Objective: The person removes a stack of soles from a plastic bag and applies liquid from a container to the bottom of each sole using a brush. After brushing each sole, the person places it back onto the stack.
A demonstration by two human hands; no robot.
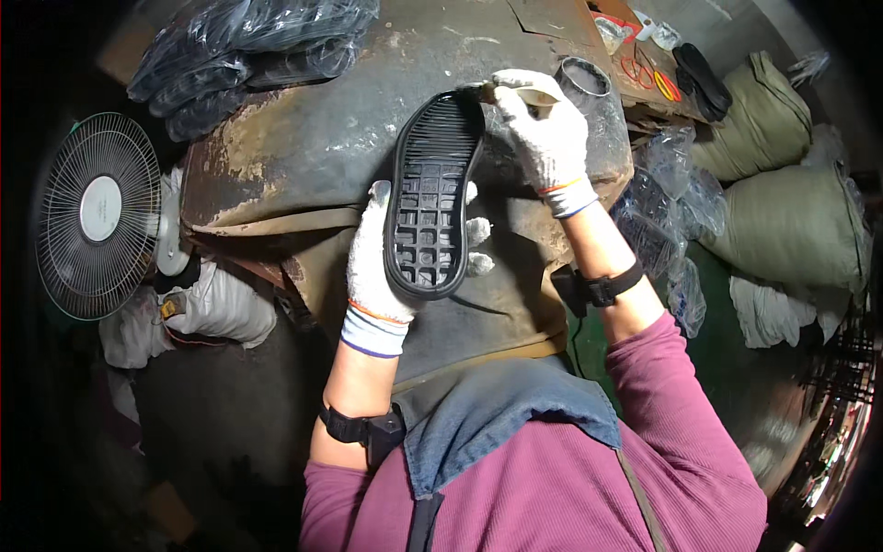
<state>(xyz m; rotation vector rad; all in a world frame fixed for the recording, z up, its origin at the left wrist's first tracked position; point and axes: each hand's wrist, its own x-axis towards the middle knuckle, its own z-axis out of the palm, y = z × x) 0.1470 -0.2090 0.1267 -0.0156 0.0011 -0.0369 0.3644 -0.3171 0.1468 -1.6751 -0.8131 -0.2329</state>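
Observation:
A black shoe sole [432,198] lies across my gloved left hand [372,248], its ribbed and gridded hollow side facing up. The fingers of that hand wrap beneath it, and their tips show past its right edge. In a white knit glove, my right hand [547,129] pinches a small pale-handled brush [537,95]. The brush's tip meets the sole's far right rim. Just right of this hand stands a round, stained cup [586,77]; its contents are hard to make out.
Plastic-wrapped dark bundles [248,46] lie at the worktable's [414,46] far left. A fan [99,204] stands to the left. Scissors [664,85] and black soles [704,81] rest on a side surface at far right. Full green sacks [791,225] and clear plastic bags [676,184] are on the right.

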